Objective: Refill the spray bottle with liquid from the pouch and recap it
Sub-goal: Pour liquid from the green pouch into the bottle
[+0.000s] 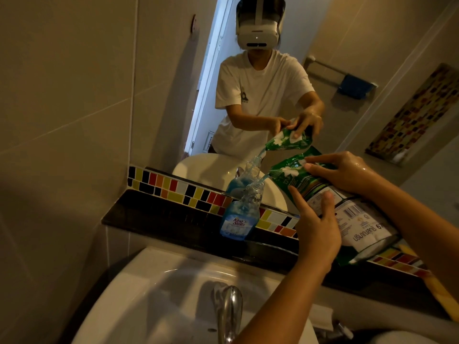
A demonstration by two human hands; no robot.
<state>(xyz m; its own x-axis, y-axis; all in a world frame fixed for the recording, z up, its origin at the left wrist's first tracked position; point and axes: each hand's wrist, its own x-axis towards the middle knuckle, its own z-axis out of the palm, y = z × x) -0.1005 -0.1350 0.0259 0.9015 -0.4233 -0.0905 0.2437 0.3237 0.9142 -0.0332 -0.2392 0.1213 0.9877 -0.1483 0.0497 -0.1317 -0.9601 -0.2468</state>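
A clear spray bottle [239,214] with a blue label stands uncapped on the dark ledge [154,219] behind the sink, part full of blue liquid. A green and white refill pouch [347,209] is tipped towards it, and a thin stream runs from its spout into the bottle's neck. My left hand [315,227] grips the pouch from below at its middle. My right hand [347,172], wet, holds the pouch from above near the spout. The bottle's spray cap is not in view.
A white sink [159,294] with a chrome tap [229,311] lies below the ledge. A strip of coloured tiles [183,189] and a mirror [248,83] rise behind the bottle; the mirror shows a person, the bottle and the pouch.
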